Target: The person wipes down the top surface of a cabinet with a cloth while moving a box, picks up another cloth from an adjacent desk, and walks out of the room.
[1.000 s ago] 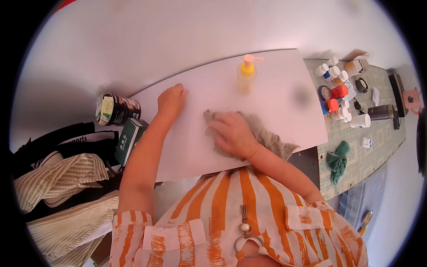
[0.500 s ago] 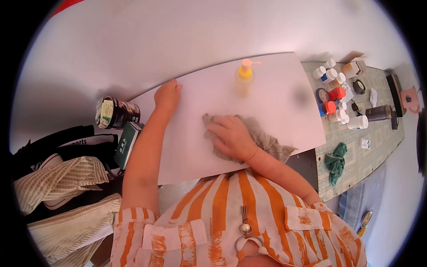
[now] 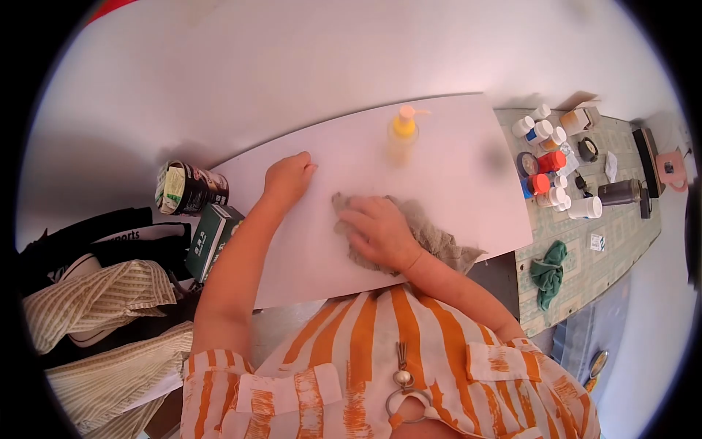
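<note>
Plain pale wall [image 3: 292, 73] backs a smooth white tabletop [image 3: 475, 175], with a pale-green patterned surface [image 3: 607, 256] adjoining on the right. A crumpled grey-brown fabric cloth [image 3: 442, 238] lies on the tabletop near its front edge, under the right hand [image 3: 379, 233]. That hand is palm down with fingers slightly bent; whether its grip pinches the cloth, I cannot tell. The left hand [image 3: 289, 179] is curled together in a loose fist, with nothing visible in it. Beyond the cloth, a clear plastic pump bottle with a yellow collar [image 3: 401, 143] stands upright, apart from both hands.

Work with the cloth looks under way and unfinished, since it sits beneath the palm, not set aside. How much surface it has covered, and how much remains, cannot be judged.
</note>
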### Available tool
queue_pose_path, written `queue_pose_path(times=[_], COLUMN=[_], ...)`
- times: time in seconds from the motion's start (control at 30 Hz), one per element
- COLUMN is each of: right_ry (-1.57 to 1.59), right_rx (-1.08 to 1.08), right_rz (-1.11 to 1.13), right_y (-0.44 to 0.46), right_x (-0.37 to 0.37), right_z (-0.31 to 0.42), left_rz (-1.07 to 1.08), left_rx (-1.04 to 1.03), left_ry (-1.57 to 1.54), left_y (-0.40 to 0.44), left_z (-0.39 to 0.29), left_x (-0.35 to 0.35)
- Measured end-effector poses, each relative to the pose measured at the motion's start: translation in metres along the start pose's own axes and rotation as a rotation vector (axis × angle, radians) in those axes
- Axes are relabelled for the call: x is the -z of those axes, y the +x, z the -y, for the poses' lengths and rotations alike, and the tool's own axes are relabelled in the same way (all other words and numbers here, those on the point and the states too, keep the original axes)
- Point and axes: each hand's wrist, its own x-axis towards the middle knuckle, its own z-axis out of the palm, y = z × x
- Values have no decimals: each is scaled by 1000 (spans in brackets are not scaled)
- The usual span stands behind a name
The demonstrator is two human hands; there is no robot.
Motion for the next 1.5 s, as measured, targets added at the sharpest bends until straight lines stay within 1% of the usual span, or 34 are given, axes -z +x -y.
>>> queue_pose_path(times=[0.07, 0.13, 0.17, 0.2, 0.27, 0.3, 0.37, 0.4, 0.5, 0.57, 0.7, 0.77, 0.8, 0.87, 1.0, 1.07, 1.1, 1.17, 1.2, 1.27, 1.3, 1.37, 1.4, 1.47, 1.5], right_ry=[9, 23, 17, 17, 17, 16, 13, 11, 8, 1, -1, -8, 1, 10, 1, 11, 6, 1, 1, 2, -5, -15, -15, -11, -7], right_rx=[-1, 29, 31, 27, 25, 31, 31, 39, 29, 32, 11, 0, 12, 21, 19, 20, 17, 11, 12, 14, 16, 21, 15, 10, 12], right_rz=[16, -12, -9, -14, -20, -35, -56, -63, -55, -34, -16, -23, -18, -16, -21, -23, -18, -11, -8, -3, -8, -14, -18, -29, -26], right_y=[-2, -2, -2, -2, -1, -1, 1, 1, -2, -1, -2, 0, 0, -1, 0, 1, 1, 1, 1, -1, -1, -1, -1, 1, 1], right_x=[-2, -4, -3, -3, -2, -2, 0, 0, -3, -4, -3, -3, -3, -4, -3, -4, -3, -2, -2, -2, -2, -2, -2, -2, -1], right_z=[1, -3, -3, -2, 0, 1, 1, 1, 0, -1, 2, -1, -1, 0, 0, 1, 1, 1, 1, 2, 2, 2, 2, 2, 2], left_rz=[17, -119, -81, -86, -174, -174, 2, 7, -47, -147, -174, -12, -6, -112, -133, -119, -122, -15, -13, -167, -171, -153, -157, -119, -118], left_rx=[-29, 51, 149, 150, 107, 106, 93, 89, 151, 175, 215, 153, 157, 189, 267, 155, 154, 166, 166, 164, 163, 261, 262, 184, 181], left_ry=[14, 115, 48, 43, 68, 68, 51, 53, 33, 54, 72, -44, -41, 79, 19, 44, 46, 44, 41, 75, 75, 39, 40, 14, 19], left_y=[-4, 15, 23, 23, 24, 17, 0, 1, 5, 22, 13, -4, -4, 3, 22, 21, 17, 8, 12, 22, 26, 32, 29, 22, 23], left_z=[0, 14, 19, 22, 19, 15, 6, 5, 14, 23, 19, 13, 14, 19, 31, 29, 21, 7, 13, 28, 30, 32, 29, 19, 18], left_x=[0, 1, 6, 5, 5, 6, 6, 7, 8, 8, 3, 2, 2, 3, 6, -4, 0, 6, 5, 7, 7, 8, 4, -4, -2])
